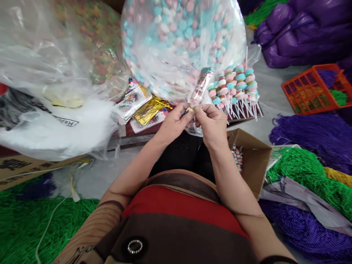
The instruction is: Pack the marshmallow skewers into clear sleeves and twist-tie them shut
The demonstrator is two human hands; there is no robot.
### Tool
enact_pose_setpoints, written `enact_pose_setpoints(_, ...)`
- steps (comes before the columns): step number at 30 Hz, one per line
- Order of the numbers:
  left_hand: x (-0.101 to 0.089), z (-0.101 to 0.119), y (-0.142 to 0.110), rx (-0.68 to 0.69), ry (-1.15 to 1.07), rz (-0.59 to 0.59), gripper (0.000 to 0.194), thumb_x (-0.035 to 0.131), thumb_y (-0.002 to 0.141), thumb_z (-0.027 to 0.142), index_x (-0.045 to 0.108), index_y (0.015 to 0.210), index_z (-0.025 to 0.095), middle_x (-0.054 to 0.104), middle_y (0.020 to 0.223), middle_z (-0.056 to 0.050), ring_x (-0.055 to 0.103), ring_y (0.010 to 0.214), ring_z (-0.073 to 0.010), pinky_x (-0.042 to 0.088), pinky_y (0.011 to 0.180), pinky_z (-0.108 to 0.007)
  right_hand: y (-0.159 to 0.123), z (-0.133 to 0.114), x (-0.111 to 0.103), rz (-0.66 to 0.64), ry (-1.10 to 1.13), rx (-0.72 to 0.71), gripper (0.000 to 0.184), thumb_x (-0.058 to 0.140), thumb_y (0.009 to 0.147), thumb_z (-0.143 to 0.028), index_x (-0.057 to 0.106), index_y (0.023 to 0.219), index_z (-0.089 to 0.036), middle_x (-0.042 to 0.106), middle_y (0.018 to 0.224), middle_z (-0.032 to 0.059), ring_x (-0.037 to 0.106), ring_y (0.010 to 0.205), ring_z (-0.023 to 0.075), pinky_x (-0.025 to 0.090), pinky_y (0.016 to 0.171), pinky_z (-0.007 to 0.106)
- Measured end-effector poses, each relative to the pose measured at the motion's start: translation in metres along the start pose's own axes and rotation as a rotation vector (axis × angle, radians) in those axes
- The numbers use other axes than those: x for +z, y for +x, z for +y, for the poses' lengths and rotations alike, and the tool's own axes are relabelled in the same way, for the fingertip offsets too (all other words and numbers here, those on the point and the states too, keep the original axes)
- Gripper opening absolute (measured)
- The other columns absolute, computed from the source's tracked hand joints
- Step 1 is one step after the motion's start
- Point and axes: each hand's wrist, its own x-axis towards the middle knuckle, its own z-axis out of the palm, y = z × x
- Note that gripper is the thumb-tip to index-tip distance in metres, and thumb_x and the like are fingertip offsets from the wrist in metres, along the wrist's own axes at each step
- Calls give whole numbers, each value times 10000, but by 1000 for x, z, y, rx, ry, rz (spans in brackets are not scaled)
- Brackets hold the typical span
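Both hands meet in front of me at the neck of a clear bag holding a candy skewer, which points up and away. My left hand pinches the gathered plastic. Close against it, the fingers of my right hand are closed at the same neck, where a bit of gold shows, probably a twist tie. Gold twist ties lie in a pile left of my hands, beside a stack of printed clear bags. To the right are several unwrapped candy skewers on white sticks.
A large clear bag of pink, blue and white candies stands behind my hands. Another bag of orange and green candies is at left. An open carton with wrapped pieces sits low right. Beyond are an orange crate and green strands.
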Motion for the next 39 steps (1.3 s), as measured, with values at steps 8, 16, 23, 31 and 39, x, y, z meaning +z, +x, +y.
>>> enact_pose_setpoints(8, 11, 3, -4, -262, -29, 27, 280, 595, 1005, 293, 502, 763, 188, 437, 488, 102, 408, 398, -34, 293, 422, -159, 2, 22, -8, 130, -603, -519, 91, 620, 891, -259, 621, 804, -234, 660, 709, -5, 621, 645, 147, 505, 675, 300)
enact_pose_setpoints(16, 26, 8, -3, -326, -377, 138, 261, 576, 988, 260, 447, 770, 201, 296, 538, 113, 218, 389, -9, 124, 387, -136, 11, 29, -11, 210, -552, -561, 128, 608, 934, -286, 607, 819, -230, 657, 722, -18, 590, 616, 126, 484, 631, 281)
enact_pose_setpoints(23, 18, 1, 1, -242, -412, 46, 275, 615, 989, 377, 502, 807, 205, 315, 528, 112, 263, 388, -28, 219, 387, -157, 6, 25, -9, 189, -452, -555, 112, 588, 953, -271, 638, 862, -227, 659, 758, -18, 599, 656, 126, 500, 662, 289)
enact_pose_setpoints(31, 15, 2, 1, -126, -138, 77, 300, 618, 1001, 357, 510, 778, 189, 391, 563, 96, 342, 442, -16, 271, 442, -148, 1, 19, -14, 116, -495, -595, 106, 604, 932, -218, 660, 843, -226, 661, 760, -19, 597, 672, 128, 504, 671, 288)
enact_pose_setpoints(39, 19, 1, 0, -175, -241, 161, 241, 630, 992, 398, 551, 858, 214, 303, 565, 100, 225, 423, -31, 143, 397, -173, 1, 23, -18, 40, -552, -730, 87, 603, 951, -215, 686, 977, -219, 755, 908, 41, 687, 814, 164, 545, 749, 308)
